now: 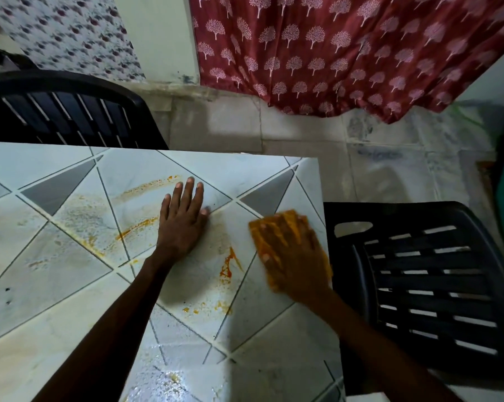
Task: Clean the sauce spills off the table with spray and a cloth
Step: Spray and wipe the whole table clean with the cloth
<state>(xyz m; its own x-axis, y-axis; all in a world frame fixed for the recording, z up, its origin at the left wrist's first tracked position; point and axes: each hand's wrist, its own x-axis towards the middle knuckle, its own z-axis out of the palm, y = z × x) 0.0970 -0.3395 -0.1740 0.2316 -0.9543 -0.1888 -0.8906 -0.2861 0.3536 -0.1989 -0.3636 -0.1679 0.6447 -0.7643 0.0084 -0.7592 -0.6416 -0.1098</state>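
Observation:
The pale tiled table (56, 285) carries orange sauce smears: a streak at the far middle (149, 185), another to the left of my left wrist (134, 227), a red-orange patch (227, 268) between my arms, and small drops nearer me (207, 309). My left hand (184, 219) lies flat on the table, fingers spread, holding nothing. My right hand (291, 256) presses flat on an orange cloth (262, 236) near the table's right edge; the hand and cloth are motion-blurred. No spray bottle is in view.
A black slatted plastic chair (425, 285) stands right against the table's right edge. Another black chair (65, 111) sits at the far left side. A maroon tree-print curtain (346, 53) hangs beyond over the tiled floor. Wet sheen shows on the near table (163, 381).

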